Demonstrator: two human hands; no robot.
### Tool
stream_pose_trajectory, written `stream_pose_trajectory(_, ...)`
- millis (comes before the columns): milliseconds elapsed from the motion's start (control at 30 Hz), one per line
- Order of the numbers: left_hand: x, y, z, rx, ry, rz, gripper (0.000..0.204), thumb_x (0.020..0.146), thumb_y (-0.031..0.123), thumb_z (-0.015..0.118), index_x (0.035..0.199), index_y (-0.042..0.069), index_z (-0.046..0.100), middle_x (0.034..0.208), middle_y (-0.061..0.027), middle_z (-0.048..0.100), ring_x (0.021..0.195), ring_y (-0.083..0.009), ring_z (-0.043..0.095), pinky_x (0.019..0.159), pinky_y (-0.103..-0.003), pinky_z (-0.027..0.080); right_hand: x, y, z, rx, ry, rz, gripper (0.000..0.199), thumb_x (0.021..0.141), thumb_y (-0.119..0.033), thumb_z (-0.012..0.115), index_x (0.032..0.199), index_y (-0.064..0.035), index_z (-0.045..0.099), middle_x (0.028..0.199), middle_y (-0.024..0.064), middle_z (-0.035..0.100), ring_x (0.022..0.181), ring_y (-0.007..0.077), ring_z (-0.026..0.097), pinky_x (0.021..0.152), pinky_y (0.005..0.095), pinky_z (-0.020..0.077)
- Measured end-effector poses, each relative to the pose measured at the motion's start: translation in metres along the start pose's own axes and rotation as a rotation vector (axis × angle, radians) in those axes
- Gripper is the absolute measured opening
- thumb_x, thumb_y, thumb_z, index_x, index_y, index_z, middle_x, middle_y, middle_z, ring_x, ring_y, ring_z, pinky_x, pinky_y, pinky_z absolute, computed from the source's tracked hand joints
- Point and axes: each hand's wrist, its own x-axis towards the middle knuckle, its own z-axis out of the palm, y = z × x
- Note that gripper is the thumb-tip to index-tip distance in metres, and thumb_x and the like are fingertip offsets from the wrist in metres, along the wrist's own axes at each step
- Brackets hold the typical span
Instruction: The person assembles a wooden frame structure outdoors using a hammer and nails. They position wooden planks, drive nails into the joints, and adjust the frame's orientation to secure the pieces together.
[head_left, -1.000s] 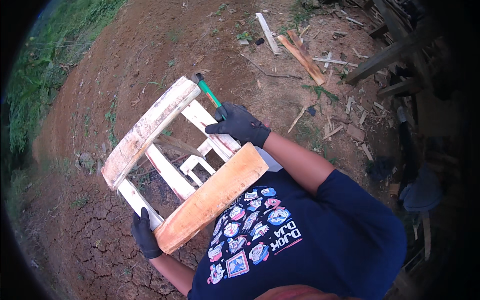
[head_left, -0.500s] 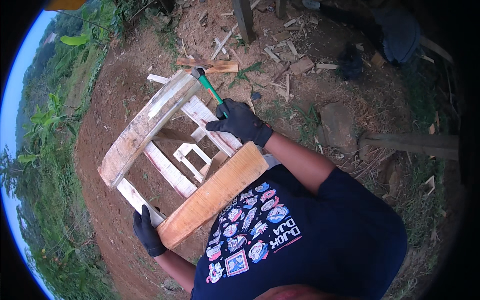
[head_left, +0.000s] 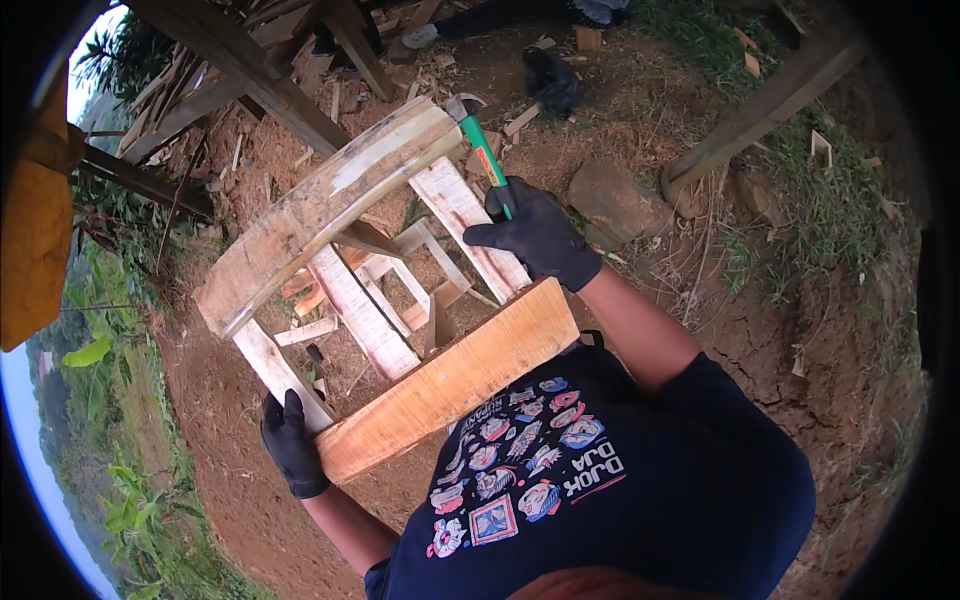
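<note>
Between my hands is a ladder-like wooden frame, with a rough, bark-edged thick plank on its far side and a smooth orange-brown plank near my body. Three pale slats join the two planks, including a middle slat. My left hand, in a black glove, is closed around the left slat beside the near plank's end. At the other end, my gloved right hand holds a hammer by its green handle and also presses on the right slat. The hammer's head points away, near the far plank's end.
Below the frame, pale wooden pieces stand on the dirt. Timber posts and stacked lumber rise at upper left, near a yellow-orange object. A large stone, a black bag and another person's leg lie beyond.
The view has swung right, bringing posts and lumber in at upper left. The frame has come along, still in both hands, with the hammer still in the right.
</note>
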Motion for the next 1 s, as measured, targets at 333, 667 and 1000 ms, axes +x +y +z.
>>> stream_pose_trajectory(333, 0.126, 0.122, 0.039, -0.183, -0.285, 0.302, 0.045, 0.104, 0.028, 0.068, 0.135, -0.005, 0.068, 0.114, -0.0122, 0.077, 0.102, -0.0187, 0.07, 0.096, -0.036, 0.053, -0.031, -0.056, -0.08, 0.325, 0.438, -0.067, 0.034, 0.082, -0.009, 0.091, 0.098, -0.0088, 0.061, 0.092, -0.0028, 0.058, 0.083, 0.0083, 0.057, 0.073, 0.0287, 0.05)
stream_pose_trajectory(667, 0.211, 0.309, 0.179, -0.47, -0.706, 0.487, 0.051, 0.097, 0.039, 0.076, 0.122, -0.006, 0.076, 0.108, -0.0086, 0.078, 0.098, -0.0115, 0.067, 0.094, -0.03, 0.051, -0.004, -0.099, -0.232, 0.164, 0.757, 0.033, 0.029, 0.091, -0.028, 0.085, 0.107, -0.0089, 0.069, 0.09, 0.0008, 0.068, 0.071, 0.0082, 0.064, 0.065, 0.0286, 0.0508)
stream_pose_trajectory(1000, 0.274, 0.493, 0.36, -0.184, -0.862, 0.787, 0.044, 0.108, 0.029, 0.061, 0.141, 0.001, 0.068, 0.138, -0.0102, 0.07, 0.126, -0.0168, 0.065, 0.11, -0.032, 0.047, 0.087, -0.063, -0.418, 0.015, 0.757, 0.137, 0.03, 0.092, -0.04, 0.082, 0.097, -0.0137, 0.069, 0.088, -0.0037, 0.061, 0.079, 0.0062, 0.058, 0.073, 0.0272, 0.0469)
